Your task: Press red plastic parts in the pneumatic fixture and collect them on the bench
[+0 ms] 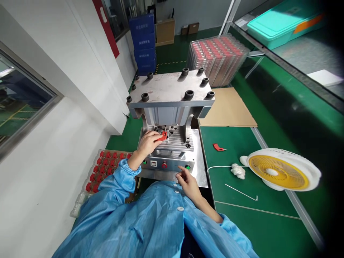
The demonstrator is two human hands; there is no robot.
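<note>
My left hand (149, 143) reaches into the bench press (172, 86), its fingers closed on a small red plastic part (162, 136). That part sits at the metal fixture (168, 134) under the press head; the fingers hide some of it. Close to the front panel is my right hand (189, 184), holding nothing, with the index finger stretched toward the right green button (187, 167). Whether the fingertip touches the panel I cannot tell. A red button (164, 165) and a left green button (144, 162) are on the same panel.
Left of the press lies a clear tray (82, 197) of red parts. On the green mat to the right are another red part (219, 147), a hex key (241, 192), a crumpled white lump (238, 171) and a fan (282, 170). Cardboard (228, 107) and stacked trays (217, 59) stand behind.
</note>
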